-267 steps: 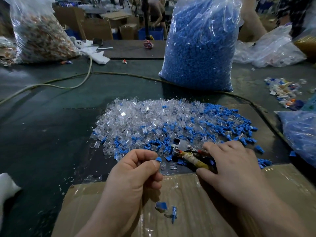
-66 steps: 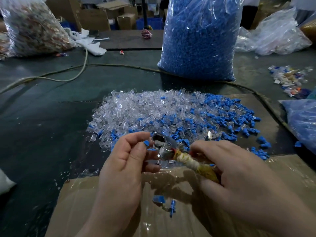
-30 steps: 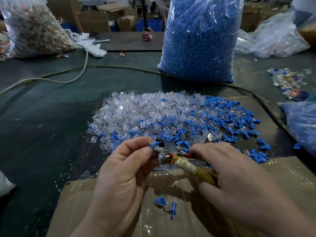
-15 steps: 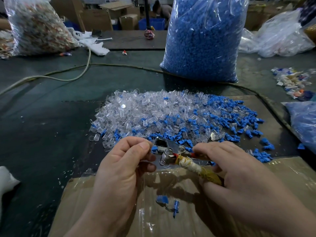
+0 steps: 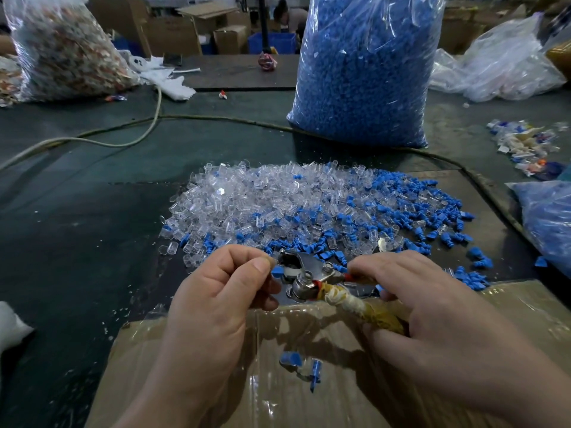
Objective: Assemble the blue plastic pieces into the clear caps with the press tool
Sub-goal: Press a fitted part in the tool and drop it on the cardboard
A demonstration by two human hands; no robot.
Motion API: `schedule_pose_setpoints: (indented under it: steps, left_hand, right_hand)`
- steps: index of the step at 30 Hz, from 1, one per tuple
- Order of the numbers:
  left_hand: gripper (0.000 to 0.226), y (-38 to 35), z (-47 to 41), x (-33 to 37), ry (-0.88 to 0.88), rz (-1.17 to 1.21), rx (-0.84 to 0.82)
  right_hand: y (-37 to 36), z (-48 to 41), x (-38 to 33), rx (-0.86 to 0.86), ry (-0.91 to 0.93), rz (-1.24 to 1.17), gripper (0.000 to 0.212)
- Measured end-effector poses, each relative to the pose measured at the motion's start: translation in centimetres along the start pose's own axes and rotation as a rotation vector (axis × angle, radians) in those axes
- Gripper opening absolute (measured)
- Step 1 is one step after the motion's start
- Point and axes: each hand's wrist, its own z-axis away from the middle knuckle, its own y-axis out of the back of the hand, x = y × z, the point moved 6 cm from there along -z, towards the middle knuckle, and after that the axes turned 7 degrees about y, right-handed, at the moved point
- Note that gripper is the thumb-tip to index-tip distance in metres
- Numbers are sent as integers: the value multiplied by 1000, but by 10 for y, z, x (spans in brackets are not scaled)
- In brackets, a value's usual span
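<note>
1. The left hand (image 5: 222, 298) is bent. Its thumb and first finger pinch one blue piece (image 5: 277, 271) right at the mouth of the tool.
2. The caps (image 5: 247, 196) lie in a big heap on the table (image 5: 77, 242), just past the hands. They look thin, hard and very light. I think they are smooth and can slip or roll. It seems best to pick one up by its sides with two fingertips.
3. The blue piece is tiny and light too. It looks stiff, and the loose ones nearby have a wide flat end and a bumpy stem. The flat end seems the best place to hold it. I cannot tell if a cap is on it already.
4. The tool (image 5: 304, 273) is shiny metal and looks like the heaviest thing here. Its jaws sit right at the blue piece. Its handles are wrapped in old tape, which I think stops them slipping.
5. More blue pieces (image 5: 401, 208) are mixed into the right side of the heap.
6. The right hand (image 5: 432, 310) is curled round the tool's handles, above the box (image 5: 525, 307). A gentle, straight squeeze seems right, because a crooked push could crack a thin cap.
</note>
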Motion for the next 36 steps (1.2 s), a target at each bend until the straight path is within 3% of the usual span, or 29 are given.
schedule_pose_setpoints:
  steps: [8,13,20,36]
  left_hand:
    - [11,-3,4,5,-47,6,24]
    - [19,-5,9,20,-141,-78,25]
    - [6,-5,11,29,-281,-278,31]
    - [12,-9,16,34,-333,-360,127]
  right_hand:
    - [2,-1,0,33,-3,-10,63]
    - [0,0,1,16,-9,-15,65]
    - [-2,-1,0,17,13,6,69]
    - [-9,-5,-3,-24,-54,187,66]
